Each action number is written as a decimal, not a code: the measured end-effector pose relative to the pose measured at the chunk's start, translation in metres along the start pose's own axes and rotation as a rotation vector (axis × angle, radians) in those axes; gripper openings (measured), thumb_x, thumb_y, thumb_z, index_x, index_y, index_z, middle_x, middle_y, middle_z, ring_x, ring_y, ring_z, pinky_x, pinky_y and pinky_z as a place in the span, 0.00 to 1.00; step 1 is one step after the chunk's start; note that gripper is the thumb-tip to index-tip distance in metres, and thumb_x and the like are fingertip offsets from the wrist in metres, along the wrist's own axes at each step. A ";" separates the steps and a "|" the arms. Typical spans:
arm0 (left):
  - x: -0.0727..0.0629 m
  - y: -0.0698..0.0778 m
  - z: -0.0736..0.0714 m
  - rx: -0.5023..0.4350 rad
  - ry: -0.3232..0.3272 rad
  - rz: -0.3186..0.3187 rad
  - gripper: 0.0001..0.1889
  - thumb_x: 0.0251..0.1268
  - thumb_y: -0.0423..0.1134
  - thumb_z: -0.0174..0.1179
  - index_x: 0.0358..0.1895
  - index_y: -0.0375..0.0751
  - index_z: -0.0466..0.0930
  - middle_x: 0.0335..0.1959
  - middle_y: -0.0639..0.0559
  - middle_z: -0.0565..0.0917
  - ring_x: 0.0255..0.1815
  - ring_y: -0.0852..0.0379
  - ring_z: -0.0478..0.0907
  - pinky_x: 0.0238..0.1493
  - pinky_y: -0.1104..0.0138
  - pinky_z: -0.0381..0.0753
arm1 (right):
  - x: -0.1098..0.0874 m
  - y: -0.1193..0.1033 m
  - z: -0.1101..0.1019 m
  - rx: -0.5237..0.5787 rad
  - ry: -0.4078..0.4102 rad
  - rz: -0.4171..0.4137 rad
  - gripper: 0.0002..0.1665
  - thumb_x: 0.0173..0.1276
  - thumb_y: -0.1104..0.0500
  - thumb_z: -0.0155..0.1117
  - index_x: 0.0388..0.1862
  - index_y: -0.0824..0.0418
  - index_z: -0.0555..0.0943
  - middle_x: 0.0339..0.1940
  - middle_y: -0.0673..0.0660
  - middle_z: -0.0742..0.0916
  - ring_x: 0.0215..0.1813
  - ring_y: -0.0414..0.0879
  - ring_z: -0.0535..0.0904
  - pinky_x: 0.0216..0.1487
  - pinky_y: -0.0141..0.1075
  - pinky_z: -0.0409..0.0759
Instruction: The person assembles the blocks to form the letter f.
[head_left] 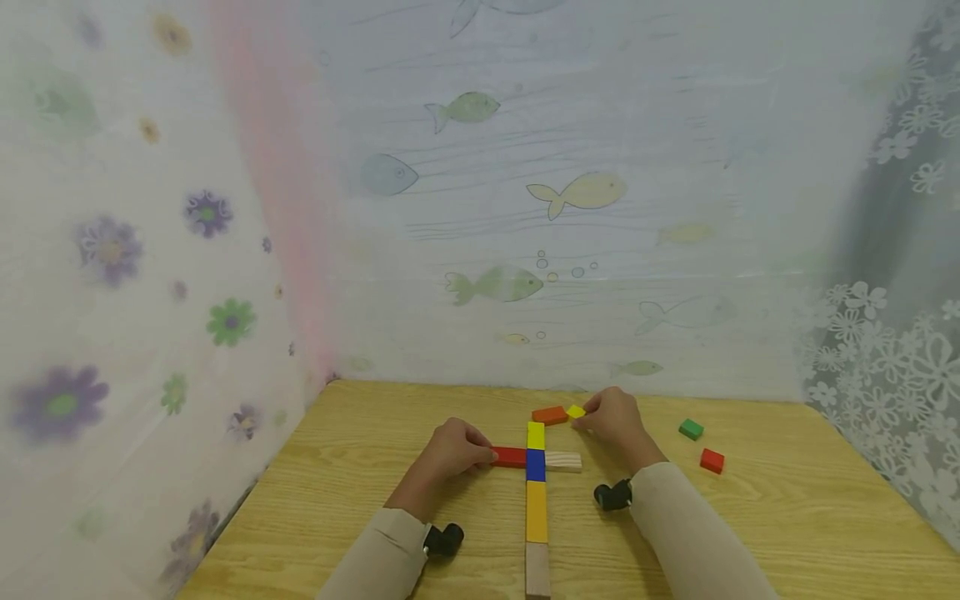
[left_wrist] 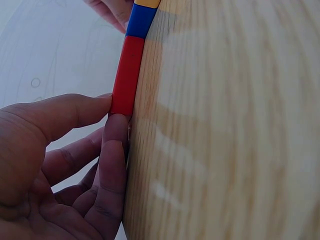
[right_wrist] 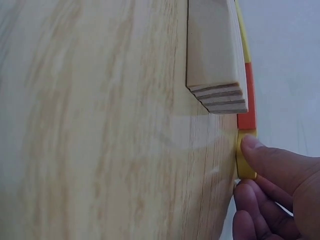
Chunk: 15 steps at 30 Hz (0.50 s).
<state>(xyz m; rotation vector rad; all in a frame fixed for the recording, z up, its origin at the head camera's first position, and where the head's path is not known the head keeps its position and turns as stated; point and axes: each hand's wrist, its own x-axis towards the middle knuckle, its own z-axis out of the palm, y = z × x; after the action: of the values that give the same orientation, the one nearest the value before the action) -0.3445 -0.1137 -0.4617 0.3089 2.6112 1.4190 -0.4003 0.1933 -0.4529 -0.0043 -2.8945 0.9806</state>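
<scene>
My left hand [head_left: 456, 450] pinches the outer end of a long red block [head_left: 512, 456], thumb on one side and fingertips at the end in the left wrist view. That block's other end meets a blue block [head_left: 536, 465] in a line of blocks running away from me. My right hand [head_left: 617, 418] holds a small yellow block [right_wrist: 245, 165] between thumb and fingers, at the end of an orange-red block [head_left: 550, 415]. This lies slantwise by the far end of the line, near another yellow block [head_left: 536, 435].
Nearer me, the line continues with a yellow-orange block [head_left: 536, 512] and a plain wooden block [head_left: 537, 570]. A pale striped block [head_left: 562, 462] juts right from the blue one. At the right lie green [head_left: 691, 429] and red [head_left: 712, 461] blocks. A fish-patterned curtain [head_left: 480, 208] hangs behind the table.
</scene>
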 end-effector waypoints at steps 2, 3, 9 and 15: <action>0.000 0.000 0.000 -0.003 -0.002 0.001 0.07 0.63 0.39 0.72 0.39 0.39 0.92 0.30 0.51 0.89 0.30 0.56 0.85 0.36 0.63 0.88 | 0.000 0.000 -0.001 -0.001 -0.005 -0.004 0.25 0.56 0.54 0.84 0.47 0.69 0.89 0.47 0.65 0.90 0.54 0.63 0.83 0.57 0.54 0.83; -0.001 0.000 0.000 -0.003 -0.004 0.003 0.07 0.63 0.39 0.72 0.39 0.39 0.92 0.30 0.51 0.89 0.30 0.56 0.85 0.36 0.63 0.88 | 0.000 0.000 -0.001 -0.001 -0.007 -0.004 0.25 0.56 0.54 0.84 0.47 0.69 0.89 0.48 0.65 0.90 0.54 0.63 0.83 0.58 0.55 0.83; -0.002 0.001 0.000 0.001 0.000 0.012 0.07 0.63 0.38 0.72 0.39 0.38 0.91 0.30 0.51 0.89 0.30 0.56 0.85 0.36 0.63 0.88 | -0.001 0.001 -0.003 0.008 -0.015 -0.001 0.25 0.57 0.53 0.83 0.48 0.68 0.89 0.49 0.64 0.90 0.55 0.61 0.83 0.59 0.54 0.83; -0.001 0.002 0.000 0.009 0.005 -0.016 0.06 0.63 0.39 0.72 0.37 0.40 0.92 0.30 0.52 0.88 0.30 0.56 0.84 0.35 0.63 0.88 | -0.002 0.002 -0.009 0.014 -0.039 -0.013 0.26 0.59 0.52 0.82 0.51 0.68 0.88 0.52 0.64 0.90 0.56 0.62 0.84 0.58 0.54 0.84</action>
<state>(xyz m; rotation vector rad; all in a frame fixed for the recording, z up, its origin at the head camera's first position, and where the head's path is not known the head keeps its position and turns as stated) -0.3430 -0.1128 -0.4600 0.2852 2.6194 1.4048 -0.3975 0.1997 -0.4473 0.0348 -2.9191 1.0098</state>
